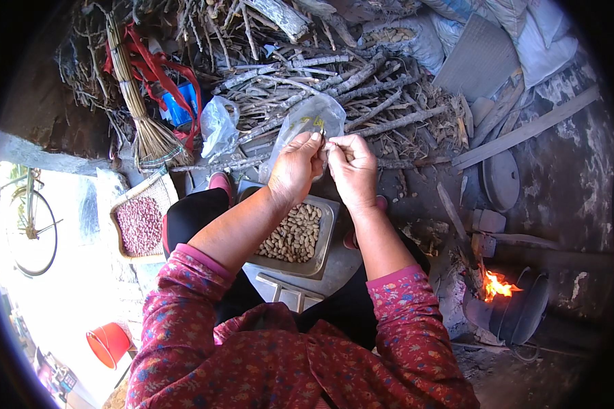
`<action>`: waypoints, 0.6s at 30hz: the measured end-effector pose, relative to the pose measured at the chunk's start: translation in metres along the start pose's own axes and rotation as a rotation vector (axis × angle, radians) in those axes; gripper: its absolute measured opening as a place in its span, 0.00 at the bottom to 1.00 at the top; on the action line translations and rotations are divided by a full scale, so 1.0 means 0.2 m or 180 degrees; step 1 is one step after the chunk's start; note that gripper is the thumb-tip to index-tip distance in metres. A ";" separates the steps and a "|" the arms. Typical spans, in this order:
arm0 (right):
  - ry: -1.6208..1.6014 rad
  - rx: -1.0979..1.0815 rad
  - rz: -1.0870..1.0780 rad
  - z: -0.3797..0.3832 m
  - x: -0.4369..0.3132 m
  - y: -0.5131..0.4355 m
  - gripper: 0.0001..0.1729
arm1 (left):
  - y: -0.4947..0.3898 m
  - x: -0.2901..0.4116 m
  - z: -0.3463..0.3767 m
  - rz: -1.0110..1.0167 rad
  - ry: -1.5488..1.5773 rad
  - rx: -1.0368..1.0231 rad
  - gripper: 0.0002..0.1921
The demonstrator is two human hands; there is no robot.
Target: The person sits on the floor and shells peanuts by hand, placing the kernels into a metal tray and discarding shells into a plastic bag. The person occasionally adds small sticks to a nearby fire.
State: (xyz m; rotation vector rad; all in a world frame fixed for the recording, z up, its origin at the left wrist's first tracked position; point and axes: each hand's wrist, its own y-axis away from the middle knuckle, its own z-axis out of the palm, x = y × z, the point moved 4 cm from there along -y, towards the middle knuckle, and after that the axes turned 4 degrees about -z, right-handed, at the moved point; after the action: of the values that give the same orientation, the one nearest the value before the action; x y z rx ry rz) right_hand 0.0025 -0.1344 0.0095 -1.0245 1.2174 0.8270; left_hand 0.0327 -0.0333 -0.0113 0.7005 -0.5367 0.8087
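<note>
My left hand [295, 166] and my right hand [352, 168] meet at the fingertips above a metal tray [329, 225] of unshelled peanuts [291, 234]. A small dark object [322, 132] sticks up from the grip of my left thumb and fingers; its kind is unclear. My right fingers are curled around what looks like a peanut [349, 158], mostly hidden by them. A clear plastic bag [286, 138] with yellow writing lies behind my hands. To the left, a woven basket [171, 190] holds reddish shelled peanuts [139, 225].
Firewood sticks [358, 76] are piled ahead, beside a straw broom [148, 133] and a crumpled plastic bag [219, 125]. Flames [497, 286] burn at the right next to a dark round pot [529, 307]. A small wooden stool [291, 291] stands between my legs. A red bucket [108, 345] is at lower left.
</note>
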 end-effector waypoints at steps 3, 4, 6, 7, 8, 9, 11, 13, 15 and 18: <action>0.0614 -0.0166 -0.0678 -0.01 -0.04 -0.01 0.04 | 0.00 0.00 0.00 -0.0121 0.0258 -0.0003 0.11; 0.0655 -0.0296 -0.0754 -0.01 -0.05 0.00 0.06 | 0.00 0.00 -0.01 -0.0155 0.0330 0.0046 0.11; 0.1436 -0.0521 -0.1054 -0.01 -0.10 0.01 0.07 | -0.01 0.01 -0.02 -0.0175 0.0385 0.0063 0.11; 0.1824 -0.0635 -0.1201 -0.01 -0.11 0.01 0.08 | -0.02 0.01 -0.03 -0.0160 0.0367 0.0030 0.10; 0.1616 -0.0684 -0.1085 -0.01 -0.08 0.01 0.10 | -0.02 0.00 -0.04 -0.0145 0.0350 -0.0002 0.10; 0.1593 -0.0684 -0.1091 -0.01 -0.07 0.01 0.10 | -0.02 0.00 -0.06 -0.0154 0.0400 -0.0016 0.10; 0.1545 -0.0685 -0.1104 -0.01 -0.06 0.00 0.10 | -0.03 -0.01 -0.07 -0.0170 0.0499 -0.0043 0.09; 0.1448 -0.0595 -0.1084 -0.02 -0.06 0.00 0.10 | -0.03 -0.01 -0.07 -0.0234 0.0439 -0.0026 0.09; 0.1247 -0.0472 -0.0964 -0.03 -0.04 -0.01 0.10 | -0.03 0.00 -0.06 -0.0212 0.0326 -0.0035 0.09; 0.0985 -0.0241 -0.0652 -0.04 -0.01 -0.03 0.10 | -0.03 0.02 -0.07 -0.0132 0.0174 -0.0052 0.09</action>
State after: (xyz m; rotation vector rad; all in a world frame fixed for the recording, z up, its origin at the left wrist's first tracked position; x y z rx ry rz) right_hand 0.0058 -0.1448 0.0115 -1.3513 1.3198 0.5713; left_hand 0.0423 -0.0236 -0.0195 0.6708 -0.4776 0.7817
